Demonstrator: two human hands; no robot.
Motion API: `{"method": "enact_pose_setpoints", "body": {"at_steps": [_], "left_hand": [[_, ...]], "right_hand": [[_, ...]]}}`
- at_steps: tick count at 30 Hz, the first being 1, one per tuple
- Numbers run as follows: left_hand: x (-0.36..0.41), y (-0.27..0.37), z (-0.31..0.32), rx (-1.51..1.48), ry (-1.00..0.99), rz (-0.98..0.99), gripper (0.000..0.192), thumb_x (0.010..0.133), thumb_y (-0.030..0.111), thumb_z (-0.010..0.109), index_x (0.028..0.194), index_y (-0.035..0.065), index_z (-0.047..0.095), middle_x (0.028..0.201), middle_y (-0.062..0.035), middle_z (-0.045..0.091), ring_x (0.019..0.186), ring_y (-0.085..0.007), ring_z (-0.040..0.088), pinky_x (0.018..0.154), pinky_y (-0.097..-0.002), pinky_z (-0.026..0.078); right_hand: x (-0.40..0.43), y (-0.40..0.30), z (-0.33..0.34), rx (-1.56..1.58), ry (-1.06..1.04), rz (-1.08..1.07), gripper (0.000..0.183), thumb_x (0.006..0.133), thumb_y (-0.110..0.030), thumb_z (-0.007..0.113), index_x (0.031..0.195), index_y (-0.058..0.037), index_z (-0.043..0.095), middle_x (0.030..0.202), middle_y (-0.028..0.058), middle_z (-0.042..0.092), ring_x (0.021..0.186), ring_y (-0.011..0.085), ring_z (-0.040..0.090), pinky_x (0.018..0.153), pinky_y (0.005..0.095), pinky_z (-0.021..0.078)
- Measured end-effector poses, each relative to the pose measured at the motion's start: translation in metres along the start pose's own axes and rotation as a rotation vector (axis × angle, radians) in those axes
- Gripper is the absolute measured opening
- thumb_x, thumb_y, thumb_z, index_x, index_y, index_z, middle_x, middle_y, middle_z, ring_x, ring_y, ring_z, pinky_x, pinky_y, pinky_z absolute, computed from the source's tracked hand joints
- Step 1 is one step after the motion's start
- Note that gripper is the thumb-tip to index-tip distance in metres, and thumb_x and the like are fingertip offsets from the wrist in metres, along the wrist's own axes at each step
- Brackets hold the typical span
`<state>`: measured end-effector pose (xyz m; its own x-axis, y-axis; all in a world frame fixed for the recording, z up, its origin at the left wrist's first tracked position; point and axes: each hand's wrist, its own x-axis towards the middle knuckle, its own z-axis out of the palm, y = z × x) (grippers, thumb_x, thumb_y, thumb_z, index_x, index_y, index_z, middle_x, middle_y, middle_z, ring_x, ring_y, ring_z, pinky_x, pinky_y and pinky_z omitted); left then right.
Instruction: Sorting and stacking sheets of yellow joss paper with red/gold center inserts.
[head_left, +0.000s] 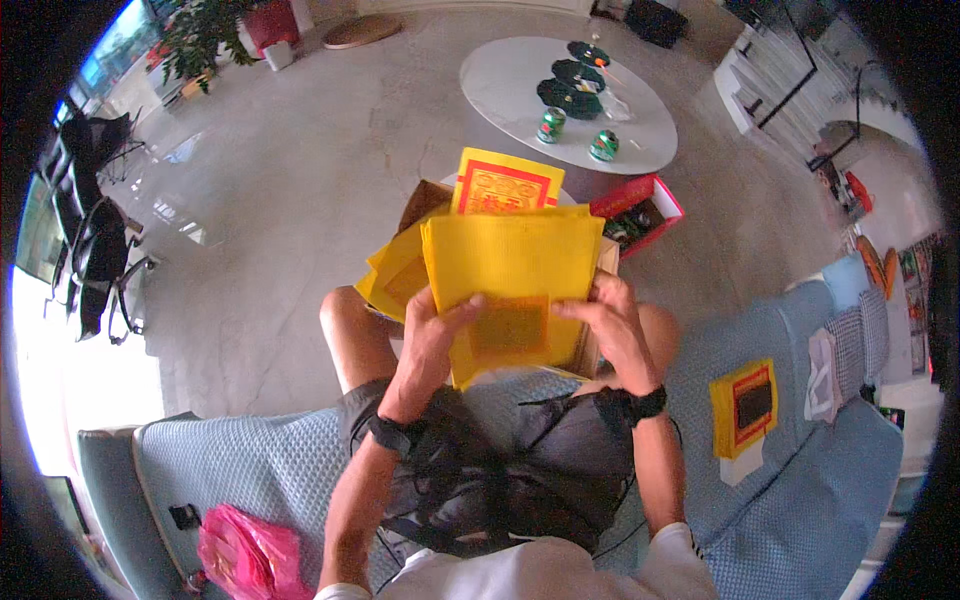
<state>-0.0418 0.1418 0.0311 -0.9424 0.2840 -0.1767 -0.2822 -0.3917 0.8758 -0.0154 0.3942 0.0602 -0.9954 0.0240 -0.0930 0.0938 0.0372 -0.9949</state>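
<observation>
My left hand (431, 341) and my right hand (615, 319) grip a stack of yellow paper sheets (517, 255) by its two sides, thumbs on the near face. A dull orange-brown rectangle shows between the thumbs. Behind the stack, a yellow sheet with a red printed frame (510, 176) sticks up. More yellow sheets (397, 277) fan out at the left, by a cardboard box (424, 202) that is mostly hidden behind the papers. A dark wristband is on each wrist.
Two green cans (551, 125) and dark scalloped dishes stand on a white oval table (495, 82). A red box (649, 214) is beyond my right hand. On the blue sofa (690, 390) lie a bundle of yellow paper (742, 409) bearing a dark object and a pink plastic bag (251, 551).
</observation>
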Motion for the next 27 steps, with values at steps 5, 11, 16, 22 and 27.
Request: {"method": "enact_pose_setpoints", "body": {"at_steps": [5, 11, 16, 22, 27], "left_hand": [[0.038, 0.018, 0.037, 0.137, -0.06, 0.108, 0.026, 0.094, 0.004, 0.072, 0.119, -0.002, 0.069, 0.11, -0.0048, 0.074, 0.1, -0.0131, 0.067, 0.09, -0.0294, 0.053], [0.055, 0.012, 0.057, 0.224, -0.142, 0.177, 0.028, 0.093, 0.003, 0.073, 0.121, -0.0009, 0.069, 0.111, -0.0051, 0.075, 0.1, -0.0139, 0.068, 0.091, -0.0301, 0.055], [0.075, -0.04, 0.018, 0.396, -0.248, 0.186, 0.032, 0.088, 0.005, 0.079, 0.118, 0.0001, 0.071, 0.11, -0.0061, 0.075, 0.099, -0.0165, 0.069, 0.09, -0.0326, 0.057], [0.076, -0.048, 0.015, 0.49, -0.205, 0.16, 0.029, 0.091, 0.006, 0.077, 0.119, 0.0001, 0.071, 0.111, -0.0055, 0.075, 0.101, -0.0163, 0.069, 0.09, -0.0326, 0.057], [0.068, -0.032, 0.025, 0.444, -0.169, 0.121, 0.029, 0.093, 0.005, 0.075, 0.121, 0.0004, 0.071, 0.113, -0.0057, 0.074, 0.102, -0.0166, 0.069, 0.09, -0.0326, 0.056]], "right_hand": [[0.006, -0.018, -0.013, -0.185, 0.277, -0.183, 0.029, 0.085, -0.011, 0.081, 0.113, -0.0019, 0.077, 0.105, 0.0047, 0.079, 0.091, 0.0138, 0.072, 0.084, 0.0309, 0.0542], [-0.013, -0.029, -0.005, -0.2, 0.536, -0.109, 0.03, 0.089, 0.0, 0.075, 0.119, 0.0026, 0.072, 0.114, 0.0065, 0.076, 0.103, 0.0167, 0.071, 0.094, 0.0311, 0.0547], [0.003, 0.079, -0.022, -0.23, 0.347, -0.13, 0.034, 0.087, -0.017, 0.079, 0.117, -0.0031, 0.075, 0.111, 0.0079, 0.078, 0.099, 0.019, 0.073, 0.088, 0.0327, 0.0553], [0.004, 0.072, -0.019, -0.364, 0.414, 0.019, 0.034, 0.082, -0.003, 0.08, 0.115, 0.0015, 0.074, 0.106, 0.0095, 0.078, 0.095, 0.0169, 0.073, 0.085, 0.0299, 0.0563], [-0.002, 0.069, -0.023, -0.333, 0.443, -0.17, 0.031, 0.088, -0.027, 0.079, 0.112, -0.0072, 0.078, 0.097, 0.0101, 0.08, 0.085, 0.0243, 0.076, 0.074, 0.0341, 0.0565]]}}
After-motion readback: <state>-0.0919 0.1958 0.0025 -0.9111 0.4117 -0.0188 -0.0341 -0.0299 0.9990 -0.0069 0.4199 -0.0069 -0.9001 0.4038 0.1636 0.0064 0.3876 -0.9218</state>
